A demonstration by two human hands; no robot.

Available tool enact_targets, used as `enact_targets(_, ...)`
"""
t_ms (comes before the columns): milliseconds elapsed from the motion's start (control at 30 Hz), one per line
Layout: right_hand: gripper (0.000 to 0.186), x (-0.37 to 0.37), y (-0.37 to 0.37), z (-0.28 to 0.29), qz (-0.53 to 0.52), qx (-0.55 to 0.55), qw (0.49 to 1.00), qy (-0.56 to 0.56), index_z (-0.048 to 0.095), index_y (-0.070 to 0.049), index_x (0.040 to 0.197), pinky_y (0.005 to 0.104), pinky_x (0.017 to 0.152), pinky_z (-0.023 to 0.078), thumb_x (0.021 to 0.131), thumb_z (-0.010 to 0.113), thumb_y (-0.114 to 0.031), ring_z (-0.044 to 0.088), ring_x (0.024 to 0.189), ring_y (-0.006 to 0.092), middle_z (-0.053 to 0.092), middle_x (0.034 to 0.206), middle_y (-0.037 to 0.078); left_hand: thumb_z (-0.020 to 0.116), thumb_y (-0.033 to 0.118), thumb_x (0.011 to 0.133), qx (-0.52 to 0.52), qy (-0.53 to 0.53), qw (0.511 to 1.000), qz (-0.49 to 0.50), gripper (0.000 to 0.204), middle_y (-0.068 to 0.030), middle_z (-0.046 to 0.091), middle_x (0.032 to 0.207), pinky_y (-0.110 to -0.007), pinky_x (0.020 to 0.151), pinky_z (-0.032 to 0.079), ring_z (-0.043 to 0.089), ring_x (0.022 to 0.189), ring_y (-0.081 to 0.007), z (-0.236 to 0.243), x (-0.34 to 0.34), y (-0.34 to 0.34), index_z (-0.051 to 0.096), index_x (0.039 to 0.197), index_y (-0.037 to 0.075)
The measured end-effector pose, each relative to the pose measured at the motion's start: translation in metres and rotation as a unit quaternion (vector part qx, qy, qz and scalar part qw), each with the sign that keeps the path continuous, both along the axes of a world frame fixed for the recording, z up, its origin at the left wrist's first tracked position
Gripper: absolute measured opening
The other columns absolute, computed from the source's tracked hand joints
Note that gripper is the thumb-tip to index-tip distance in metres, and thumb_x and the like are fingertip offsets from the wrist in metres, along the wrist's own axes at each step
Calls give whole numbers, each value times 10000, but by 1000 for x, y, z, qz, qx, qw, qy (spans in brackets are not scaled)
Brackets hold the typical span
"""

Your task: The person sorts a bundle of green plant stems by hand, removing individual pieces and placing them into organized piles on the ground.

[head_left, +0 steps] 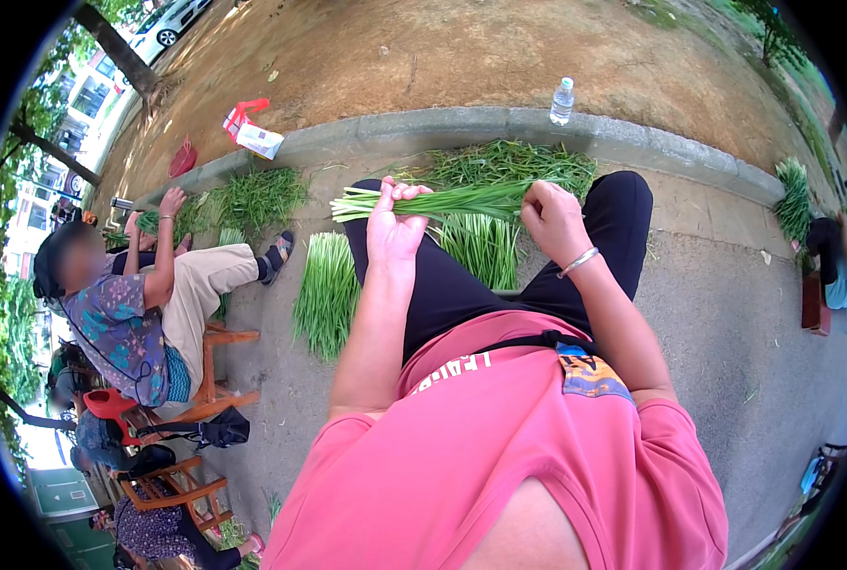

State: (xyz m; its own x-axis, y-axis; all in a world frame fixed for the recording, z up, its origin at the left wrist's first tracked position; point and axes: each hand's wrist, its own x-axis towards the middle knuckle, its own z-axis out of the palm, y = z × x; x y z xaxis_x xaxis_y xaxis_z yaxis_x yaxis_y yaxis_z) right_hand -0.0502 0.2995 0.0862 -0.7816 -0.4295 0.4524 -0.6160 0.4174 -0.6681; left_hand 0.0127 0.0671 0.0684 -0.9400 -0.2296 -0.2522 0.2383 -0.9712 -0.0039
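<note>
A bunch of garlic chives point(471, 201) lies crosswise above my lap, pale stem ends to the left and green leaves to the right. My left hand point(397, 226) is closed around it near the stem ends, palm up. At the leafy end, my right hand point(554, 223) is closed with its fingertips on the leaves; a bracelet circles that wrist. Between my knees, more chives point(480, 252) lie in a neat row on the ground. Another tidy heap of chives point(324, 290) is beside my left leg. Beyond my hands spreads a loose, tangled pile of chives point(504, 163).
A stone kerb point(423, 128) runs across ahead, with a water bottle point(562, 102) and a white box point(259, 142) on it. At left a person point(124, 309) sits on a wooden chair point(219, 366) by more greens. Far right, another chive bundle point(794, 199) leans near a seated person.
</note>
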Motion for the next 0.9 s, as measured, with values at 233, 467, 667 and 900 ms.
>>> enact_targets(233,70,-25,12,-16,-127,-62,989,-44,563,-3,716,348,578,458,721,575,-72,568,598,268,566,643,135,375,201,939,-12,-4,999,38,178,-17,391,590,-375,746,413,415,570,-168,-4,-2,-8,463,855,72)
enact_targets(467,107,-71,44,-3,-163,-75,975,-131,654,-16,834,240,511,468,767,620,-92,603,513,112,638,643,80,371,204,941,0,-36,996,79,196,-20,391,574,-369,732,410,423,567,-169,-8,7,-23,466,843,63)
enact_targets(667,213,-110,61,-31,-189,-50,981,-2,636,-36,951,267,667,495,739,628,-53,643,741,162,663,821,95,370,196,939,11,-57,994,90,204,-22,391,575,-369,718,412,417,560,-169,-2,5,-27,459,810,64)
enact_targets(900,172,-84,65,-16,-170,-76,961,-203,644,-42,931,243,657,494,765,618,-78,637,682,146,668,780,76,386,194,934,31,-81,992,89,159,-25,397,584,-381,713,411,416,559,-174,-7,7,-30,453,858,72)
